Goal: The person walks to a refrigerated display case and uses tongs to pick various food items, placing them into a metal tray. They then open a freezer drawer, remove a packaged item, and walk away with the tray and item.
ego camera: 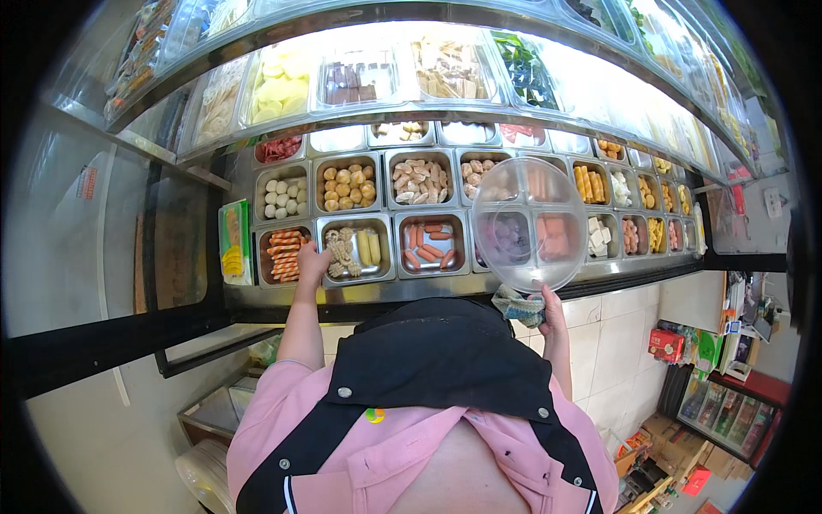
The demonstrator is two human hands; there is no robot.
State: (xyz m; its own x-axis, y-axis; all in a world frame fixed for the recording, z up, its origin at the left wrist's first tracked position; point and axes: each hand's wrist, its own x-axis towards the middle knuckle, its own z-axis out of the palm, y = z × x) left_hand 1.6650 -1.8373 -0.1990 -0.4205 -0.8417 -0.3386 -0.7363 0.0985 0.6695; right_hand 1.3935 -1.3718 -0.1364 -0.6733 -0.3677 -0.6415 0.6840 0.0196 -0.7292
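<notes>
My left hand [313,262] is at the border between a steel pan of orange-and-white striped sticks [282,254] and a steel pan of scored squid pieces [342,252] and yellow sticks [369,247]. Its fingers are curled and partly hidden, so whether they grip anything cannot be told. A round clear plastic lid or shallow container [530,225] is held by its near rim in my right hand [552,311]. A grey-green knitted cloth [520,307] hangs beside that hand, apparently held too. Through the clear plastic, several pans show, one with pink blocks.
Small sausages [429,245], white balls [281,198] and tofu cubes [598,238] fill nearby pans. Above runs a shelf with clear trays [443,67], its metal edge [411,115] overhanging the back pans. A green package [236,241] stands at the left end. The steel counter edge [411,288] lies before me.
</notes>
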